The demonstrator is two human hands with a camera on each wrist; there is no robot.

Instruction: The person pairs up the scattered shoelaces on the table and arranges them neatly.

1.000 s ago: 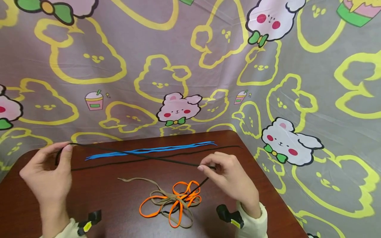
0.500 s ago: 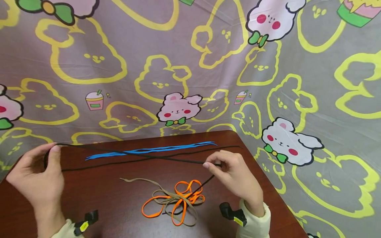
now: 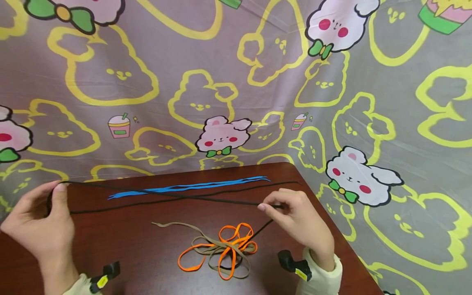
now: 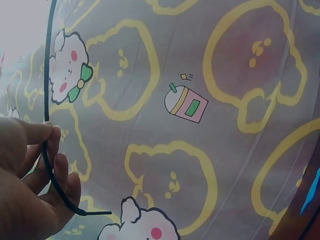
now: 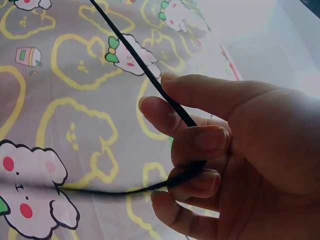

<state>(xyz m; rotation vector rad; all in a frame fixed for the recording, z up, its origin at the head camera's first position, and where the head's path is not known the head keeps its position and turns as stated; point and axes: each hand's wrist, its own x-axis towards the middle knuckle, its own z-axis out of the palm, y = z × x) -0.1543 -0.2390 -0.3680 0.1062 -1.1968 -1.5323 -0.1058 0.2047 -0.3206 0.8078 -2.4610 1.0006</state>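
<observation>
A black shoelace (image 3: 228, 200) is stretched between the two hands above the table. My left hand (image 3: 44, 225) pinches it near one end between thumb and index finger; in the left wrist view the short tail of the lace (image 4: 65, 200) runs down along the other fingers. Toward the right, my right hand (image 3: 302, 221) holds the same lace, which passes between its curled fingers (image 5: 200, 140) in the right wrist view. From there the lace slants down into a loose tangle of an orange shoelace (image 3: 190, 269) and a brown shoelace (image 3: 177, 223) on the table.
Another black shoelace (image 3: 125, 205) lies straight across the dark wooden table (image 3: 140, 254). Behind it, blue shoelaces (image 3: 184, 187) lie stretched out side by side. A patterned cloth (image 3: 155, 102) hangs behind the table and along its right side.
The hands have moved apart, left hand leftward and right hand slightly rightward, lengthening the black stretch between them. The orange and brown tangle has shifted slightly right, and the black lace's tail within it has moved.
</observation>
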